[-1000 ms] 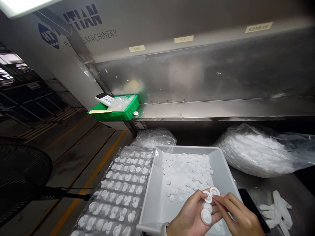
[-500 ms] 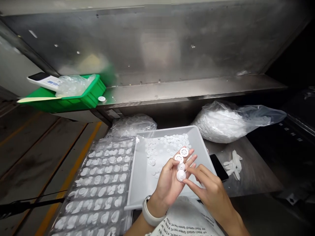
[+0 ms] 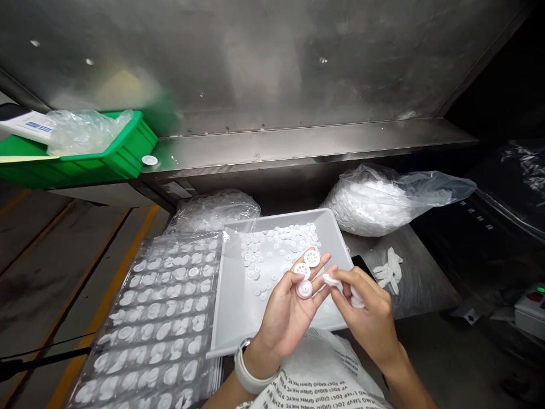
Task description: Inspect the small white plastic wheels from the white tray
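Note:
My left hand (image 3: 289,309) is held palm-up over the near part of a grey tray (image 3: 230,318), with three small white plastic wheels (image 3: 305,271) resting on its fingers. My right hand (image 3: 366,309) sits just to its right, pinching one white wheel (image 3: 330,279) at the fingertips and with another tucked in its palm. Several loose white wheels (image 3: 272,250) lie scattered in the far part of the tray. A clear blister tray (image 3: 157,318) with rows of white wheels lies left of the grey tray.
A clear bag full of white parts (image 3: 378,201) lies to the right, another bag (image 3: 213,210) behind the trays. White gloves (image 3: 389,270) and a dark phone lie right of the tray. A green bin (image 3: 106,159) stands on the steel shelf (image 3: 298,145) at left.
The view tilted down and right. My right hand has lifted one wheel off my left hand's fingers and drawn slightly away to the right.

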`<state>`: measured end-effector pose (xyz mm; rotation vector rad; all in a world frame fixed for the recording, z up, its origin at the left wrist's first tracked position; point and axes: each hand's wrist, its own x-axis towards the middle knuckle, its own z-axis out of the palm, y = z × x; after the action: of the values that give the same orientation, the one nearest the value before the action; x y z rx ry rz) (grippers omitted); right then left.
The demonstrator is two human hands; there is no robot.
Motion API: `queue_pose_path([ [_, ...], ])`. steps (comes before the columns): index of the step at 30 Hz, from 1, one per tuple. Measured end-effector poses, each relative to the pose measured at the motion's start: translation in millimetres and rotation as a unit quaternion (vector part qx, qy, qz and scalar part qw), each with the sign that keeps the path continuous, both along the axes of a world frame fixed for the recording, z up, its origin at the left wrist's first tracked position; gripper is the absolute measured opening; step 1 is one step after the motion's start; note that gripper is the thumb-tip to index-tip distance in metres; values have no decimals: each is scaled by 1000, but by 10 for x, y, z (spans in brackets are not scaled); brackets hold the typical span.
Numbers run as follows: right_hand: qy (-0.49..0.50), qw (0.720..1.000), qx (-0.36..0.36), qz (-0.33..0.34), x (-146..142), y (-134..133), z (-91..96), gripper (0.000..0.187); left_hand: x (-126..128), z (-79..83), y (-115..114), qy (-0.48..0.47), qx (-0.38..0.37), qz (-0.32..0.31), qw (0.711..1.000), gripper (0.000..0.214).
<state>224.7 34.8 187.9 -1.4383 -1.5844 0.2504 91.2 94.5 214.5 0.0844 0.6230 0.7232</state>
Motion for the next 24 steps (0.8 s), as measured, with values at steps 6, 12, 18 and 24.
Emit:
queue_pose_path([
  [6, -64, 998, 17, 7, 60, 34, -40, 24, 29, 13, 9, -8, -6, -23, 1000, 60],
  [12, -110, 992, 54, -29, 74, 11, -86, 20, 23, -17, 15, -27, -4, -30, 999, 64],
  [18, -144, 989, 16, -2, 126, -18, -119, 30, 9, -48, 12, -29, -5, -30, 999, 68],
  [24, -99, 995, -19, 4, 111, -101, -74, 28, -38, -66, 15, -20, -11, -38, 999, 69],
])
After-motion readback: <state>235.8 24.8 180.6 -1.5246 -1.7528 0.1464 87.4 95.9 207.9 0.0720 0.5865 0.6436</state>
